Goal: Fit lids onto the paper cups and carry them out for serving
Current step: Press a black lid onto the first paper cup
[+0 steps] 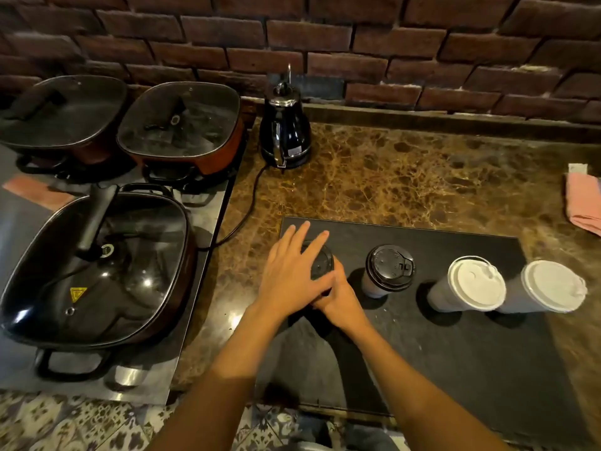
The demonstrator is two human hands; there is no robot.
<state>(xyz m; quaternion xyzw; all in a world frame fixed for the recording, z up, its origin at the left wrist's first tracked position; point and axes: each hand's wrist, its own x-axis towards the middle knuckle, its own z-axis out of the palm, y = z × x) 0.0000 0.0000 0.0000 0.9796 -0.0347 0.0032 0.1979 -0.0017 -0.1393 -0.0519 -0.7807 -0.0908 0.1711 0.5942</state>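
Step in hand: pressing the last lid home, by my judgement, on the leftmost of four paper cups.
Left hand (289, 271): laid flat over the black lid (320, 262), fingers (313, 247) straight and spread apart, pushing down on it.
Right hand (338, 299): at the near right side of the same cup, fingers curled in under the left hand; they seem to grip the cup wall to steady it, though the cup itself is almost wholly hidden.
Leftmost cup: stands at the far left corner of the dark mat (455, 353) on the marble desk (390, 177); only its lid shows between the hands.
Second cup (385, 271): just right of the hands, black lid already seated.
White-lidded cups: one (468, 286) and another (546, 288) stand side by side, touching or nearly so, at the right end of the row, both capped.
Progress: three cups look finished; carrying out has not begun.
Next move: it calls for even pressure round the rim until the lid seats all the way, then releasing both hands and taking the cups up upright, held by their walls.
Risk: a lid seated only on one side may pop off in carrying.
Surroundings: a black kettle (284, 135) far behind, lidded pans (97, 268) to the left, a pink cloth (585, 203) at the right edge.
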